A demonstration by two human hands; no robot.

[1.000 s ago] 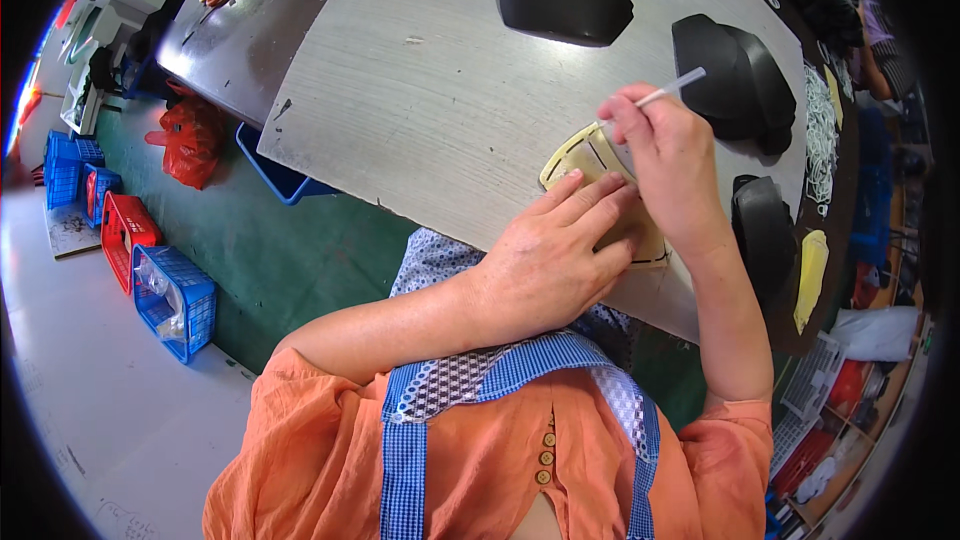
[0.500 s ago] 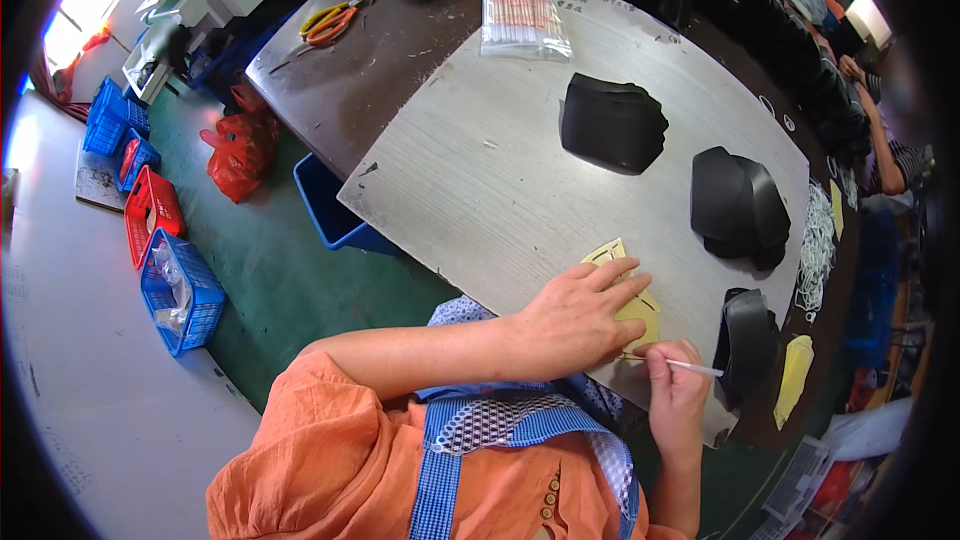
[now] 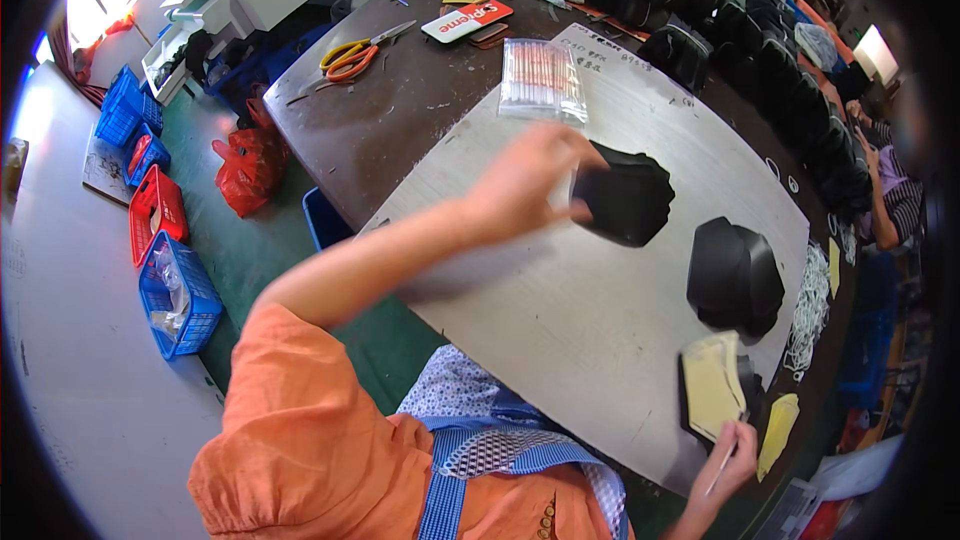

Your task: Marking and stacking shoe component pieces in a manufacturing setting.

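My left hand [image 3: 540, 183], blurred by motion, reaches over the board to the left edge of a stack of black curved pieces [image 3: 630, 202]. Its thumb and fingers are apart, with nothing seen between them. At the lower right, my right hand [image 3: 735, 455] pinches the lower corner of a pale yellow template [image 3: 712, 388] and also holds a slim white pen [image 3: 716, 476]. The template covers part of a black piece; whether that piece is held too, I cannot tell. Another stack of black pieces [image 3: 735, 275] lies farther up the board.
A grey board [image 3: 500, 315] lies on the brown table [image 3: 420, 70]. Toward the far side are a clear bag of pens [image 3: 543, 80], scissors [image 3: 352, 60] and a red-and-white case [image 3: 467, 22]. White cords [image 3: 806, 325] and a yellow piece [image 3: 778, 437] lie along the right edge.
My left hand has left the template and swung up and away to the far black stack. My right hand has moved right with the pen, and the template is now with it.
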